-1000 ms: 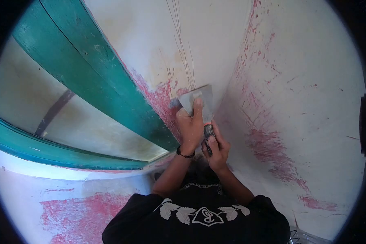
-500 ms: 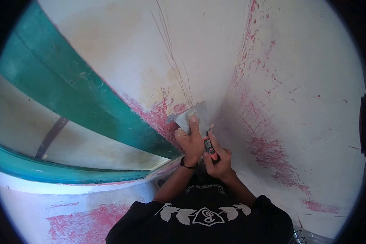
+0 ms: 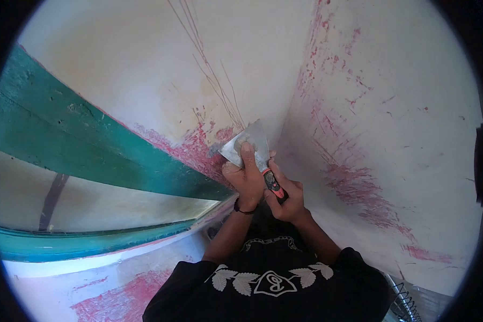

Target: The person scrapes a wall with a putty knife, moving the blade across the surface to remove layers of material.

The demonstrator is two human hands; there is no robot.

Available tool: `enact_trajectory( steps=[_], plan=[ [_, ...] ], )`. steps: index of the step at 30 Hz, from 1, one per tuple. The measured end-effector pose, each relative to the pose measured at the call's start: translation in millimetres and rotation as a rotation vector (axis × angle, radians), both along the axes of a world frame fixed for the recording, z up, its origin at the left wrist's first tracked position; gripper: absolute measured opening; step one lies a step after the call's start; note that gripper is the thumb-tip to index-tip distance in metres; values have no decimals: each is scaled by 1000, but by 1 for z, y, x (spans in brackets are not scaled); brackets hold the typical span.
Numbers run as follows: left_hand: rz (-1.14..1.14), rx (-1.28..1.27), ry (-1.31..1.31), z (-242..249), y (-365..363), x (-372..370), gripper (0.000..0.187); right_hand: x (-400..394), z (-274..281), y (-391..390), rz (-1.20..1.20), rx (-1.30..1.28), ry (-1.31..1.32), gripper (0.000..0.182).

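The right hand (image 3: pixel 285 197) is clenched around the red-and-black handle of the putty knife (image 3: pixel 255 150), while the left hand (image 3: pixel 245 177) presses its fingers flat on the metal blade; neither grip is released. The blade lies against the wall (image 3: pixel 145 70) just right of the green window frame (image 3: pixel 91 150), beside the corner, on the pink paint residue. Compared with one second earlier, the blade has tilted more steeply and shifted slightly left toward the frame, with both hands closer together, which suggests a scraping stroke in progress.

A dull metal blade (image 3: pixel 247 144) is smeared with filler; matt, rough plaster wall (image 3: pixel 145 70) is stained red; glossy green-painted wood frame (image 3: pixel 64 145) is chipped
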State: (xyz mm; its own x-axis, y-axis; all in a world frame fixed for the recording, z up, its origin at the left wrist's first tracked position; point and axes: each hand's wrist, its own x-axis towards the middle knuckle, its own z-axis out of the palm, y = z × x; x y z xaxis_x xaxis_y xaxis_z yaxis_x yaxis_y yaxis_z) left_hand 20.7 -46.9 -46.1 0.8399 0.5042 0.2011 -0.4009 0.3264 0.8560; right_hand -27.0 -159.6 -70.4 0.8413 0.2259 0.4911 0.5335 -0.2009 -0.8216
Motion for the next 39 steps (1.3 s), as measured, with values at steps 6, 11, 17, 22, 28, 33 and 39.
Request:
enact_trajectory(
  steps=[6, 11, 17, 22, 28, 33, 39],
  plan=[
    [16, 124, 41, -4, 2, -4, 34, 1, -14, 2, -30, 2, 7, 63],
    [6, 181, 33, -15, 7, -1, 36, 9, -15, 8, -89, 22, -132, 65],
    [48, 286, -30, 29, 4, 9, 39, 28, 16, 5, -120, 9, -147, 71],
    [-47, 68, -85, 60, -2, 13, 36, 34, 43, 0, -94, -8, -157, 71],
    [-82, 13, 32, 9, -6, 1, 34, 26, 9, -14, -44, -45, -144, 74],
    [-31, 82, 150, -23, -11, -4, 37, 15, -33, -20, -9, -67, 24, 73],
    [-14, 115, 152, -34, -4, 1, 38, 17, -30, -11, -31, 10, -50, 72]
  ],
)
